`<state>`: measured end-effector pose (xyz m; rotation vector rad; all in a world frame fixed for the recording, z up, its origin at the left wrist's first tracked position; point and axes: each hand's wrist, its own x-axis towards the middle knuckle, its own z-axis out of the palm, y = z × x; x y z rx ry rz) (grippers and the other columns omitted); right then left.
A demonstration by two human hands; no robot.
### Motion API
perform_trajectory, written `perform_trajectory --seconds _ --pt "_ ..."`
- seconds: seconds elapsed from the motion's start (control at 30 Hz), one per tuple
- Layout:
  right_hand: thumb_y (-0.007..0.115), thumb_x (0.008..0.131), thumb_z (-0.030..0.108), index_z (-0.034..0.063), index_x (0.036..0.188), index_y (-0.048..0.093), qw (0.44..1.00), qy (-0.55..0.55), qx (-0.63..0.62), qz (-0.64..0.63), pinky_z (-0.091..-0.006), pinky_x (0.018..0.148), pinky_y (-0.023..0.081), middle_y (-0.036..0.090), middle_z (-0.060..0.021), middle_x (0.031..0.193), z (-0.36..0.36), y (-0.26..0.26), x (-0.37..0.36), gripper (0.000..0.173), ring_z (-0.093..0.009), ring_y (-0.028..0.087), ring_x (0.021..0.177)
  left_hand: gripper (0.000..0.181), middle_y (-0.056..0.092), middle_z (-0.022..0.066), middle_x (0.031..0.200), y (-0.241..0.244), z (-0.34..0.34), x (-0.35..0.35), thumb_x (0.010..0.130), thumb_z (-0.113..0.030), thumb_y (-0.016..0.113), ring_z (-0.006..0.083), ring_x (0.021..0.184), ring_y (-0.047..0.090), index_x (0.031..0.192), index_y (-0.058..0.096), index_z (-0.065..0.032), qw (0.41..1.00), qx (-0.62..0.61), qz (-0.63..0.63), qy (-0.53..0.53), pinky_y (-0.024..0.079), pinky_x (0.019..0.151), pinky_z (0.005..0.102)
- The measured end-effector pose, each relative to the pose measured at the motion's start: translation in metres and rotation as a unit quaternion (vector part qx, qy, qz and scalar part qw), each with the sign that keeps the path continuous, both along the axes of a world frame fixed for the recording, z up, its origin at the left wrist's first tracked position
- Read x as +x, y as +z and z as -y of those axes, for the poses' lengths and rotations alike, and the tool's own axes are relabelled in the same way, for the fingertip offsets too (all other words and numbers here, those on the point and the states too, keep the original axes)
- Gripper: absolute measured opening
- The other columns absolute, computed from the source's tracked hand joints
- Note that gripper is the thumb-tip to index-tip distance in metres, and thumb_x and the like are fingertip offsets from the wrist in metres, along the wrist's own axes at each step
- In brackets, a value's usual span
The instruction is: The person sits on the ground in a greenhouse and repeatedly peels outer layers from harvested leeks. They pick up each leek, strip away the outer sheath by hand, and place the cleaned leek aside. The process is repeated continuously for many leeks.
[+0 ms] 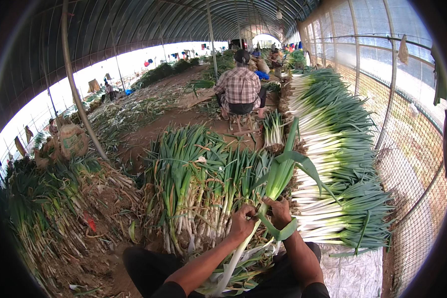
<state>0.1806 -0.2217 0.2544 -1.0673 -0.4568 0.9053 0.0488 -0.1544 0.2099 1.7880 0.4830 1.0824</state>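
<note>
Both my hands are on one long green onion (240, 250), its white shank slanting down between my forearms and its green leaves pointing away from me. My left hand (244, 222) grips the stalk where white turns to green. Close beside it, my right hand (279, 211) has its thumb against the stalk, and a bent leaf (283, 232) loops across that wrist. Loose peeled leaves (246, 273) lie between my knees. Just beyond my hands stands a bundle of untrimmed green onions (197, 186), with soil and dry skins on their stems.
Cleaned green onions (331, 156) lie in a long row at my right, on a pale sheet (352, 270). Another soil-covered heap (56, 208) is at left. A person (240, 83) sits ahead, back turned. A leaning pole (78, 93) and mesh wall (413, 178) flank the space.
</note>
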Motion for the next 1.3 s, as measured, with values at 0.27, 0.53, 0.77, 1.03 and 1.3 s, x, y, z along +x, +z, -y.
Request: perform_trajectory --seconds 0.27,0.53,0.77,1.03,1.3 --pt "0.065 0.085 0.013 0.0015 0.089 0.057 0.998 -0.041 -0.009 -0.036 -0.0319 0.053 0.046 0.057 -0.0036 0.072 -0.002 -0.027 0.012 0.014 -0.014 0.055 0.061 0.019 0.059 0.0096 0.082 0.019 0.015 0.002 0.073 0.008 0.063 0.0172 0.078 0.058 0.081 0.048 -0.001 0.999 -0.001 -0.037 0.003 0.047 0.07 0.031" --pt "0.046 0.093 0.017 0.0049 0.092 0.047 0.952 0.0 0.097 -0.29 -0.0298 0.053 0.045 0.049 -0.0077 0.073 -0.011 -0.027 0.051 0.012 -0.018 0.048 0.062 0.022 0.051 -0.0023 0.072 0.022 0.022 -0.039 0.073 -0.002 0.073 0.0048 0.071 0.046 0.074 0.052 -0.0083 0.909 -0.352 0.025 -0.22 0.041 0.066 0.0216" --pt "0.048 0.09 0.014 0.006 0.093 0.042 0.949 -0.051 0.181 -0.254 -0.0287 0.051 0.043 0.047 -0.008 0.076 0.004 -0.024 0.089 0.01 -0.017 0.047 0.062 0.024 0.061 0.0042 0.091 0.026 0.044 -0.095 0.075 -0.008 0.074 0.0078 0.084 0.053 0.077 0.049 -0.007 0.931 -0.11 -0.211 -0.276 0.045 0.076 0.0255" --pt "0.047 0.092 0.019 0.0049 0.092 0.046 0.943 -0.103 0.253 -0.188 -0.029 0.053 0.042 0.046 -0.0069 0.076 0.021 -0.018 0.123 0.014 -0.017 0.045 0.063 0.048 0.063 0.0211 0.082 -0.013 0.065 -0.144 0.085 -0.035 0.059 0.0376 0.079 0.062 0.116 0.045 -0.0009 0.826 0.075 -0.531 -0.17 0.049 0.071 0.0427" --pt "0.054 0.089 0.016 0.0041 0.106 0.048 0.928 -0.174 0.298 -0.138 -0.0296 0.053 0.04 0.047 -0.0081 0.079 0.067 -0.027 0.18 0.021 -0.017 0.045 0.063 0.024 0.066 0.0168 0.093 -0.117 0.046 -0.237 0.082 -0.022 0.054 0.036 0.086 0.064 0.096 0.065 -0.0053 0.544 0.134 -0.789 -0.251 0.047 0.073 0.0541"
